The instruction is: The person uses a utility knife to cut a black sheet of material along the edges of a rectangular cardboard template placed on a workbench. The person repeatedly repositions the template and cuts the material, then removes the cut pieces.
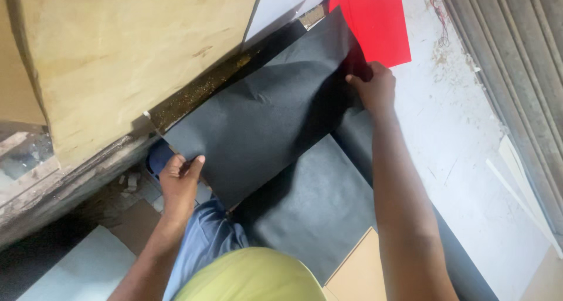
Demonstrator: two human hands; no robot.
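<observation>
A large black sheet [264, 113] of stiff paper or fabric is lifted off the floor, slightly creased in the middle. My left hand [179, 181] pinches its near left corner. My right hand [372, 87] grips its far right edge. A red sheet [378, 22] lies flat on the floor just beyond my right hand, partly under the black one. Another black sheet [316, 207] lies flat beneath the raised one.
A plywood board [129, 55] leans at the left over a rough timber edge [58, 189]. A tan board corner [360, 271] lies near my body. White floor [463, 137] runs to a metal shutter [516, 60] on the right. My knee in blue trousers [205, 236] is below.
</observation>
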